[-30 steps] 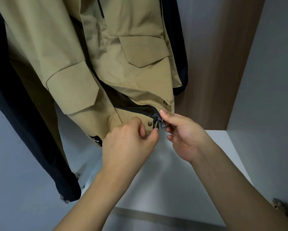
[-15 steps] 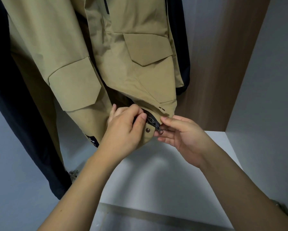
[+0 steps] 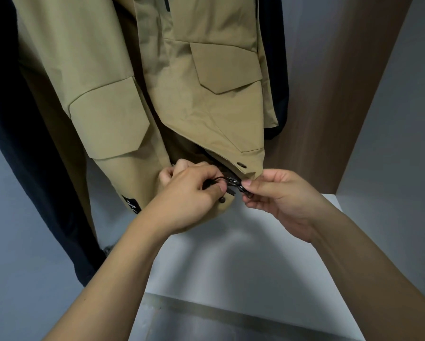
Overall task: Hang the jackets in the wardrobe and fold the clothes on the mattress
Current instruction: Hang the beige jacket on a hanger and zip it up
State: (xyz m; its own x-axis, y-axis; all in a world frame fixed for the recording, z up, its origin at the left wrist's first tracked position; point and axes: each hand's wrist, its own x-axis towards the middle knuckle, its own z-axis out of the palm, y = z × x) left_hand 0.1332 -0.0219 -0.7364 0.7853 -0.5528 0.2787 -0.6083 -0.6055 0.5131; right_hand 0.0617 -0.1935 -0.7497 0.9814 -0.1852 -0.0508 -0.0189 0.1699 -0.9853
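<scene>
A tan jacket [image 3: 206, 94] is hanging inside the wardrobe [image 3: 329, 119], filling the upper middle of the frame. Its long axis is running from the top edge downward, slanting slightly toward the lower right, with the hem pointing down at the white wardrobe floor [image 3: 231, 267]. Two flap pockets are facing the camera, one at centre left and one at upper right. A dark jacket [image 3: 21, 168] is hanging beside it along the left edge, and another dark garment [image 3: 278, 94] is showing just behind its right side.

The left hand [image 3: 189, 195] is curling around the left bottom corner of the tan jacket's front, thumb and fingers pinching the zipper end there. The right hand [image 3: 280, 195] is pinching the black zipper slider [image 3: 238, 185] between thumb and forefinger at the right front edge, its other fingers loosely bent. The two hands are sitting just beside each other at the hem, a little below the frame's centre, with the zipper parts between them touching or nearly so; whether the pin is seated in the slider cannot be told.

Compared with half a second ago, the two front edges are lying closer together, the left hand is sitting lower at the hem, and the jacket is appearing shifted a little toward the right of the frame.
</scene>
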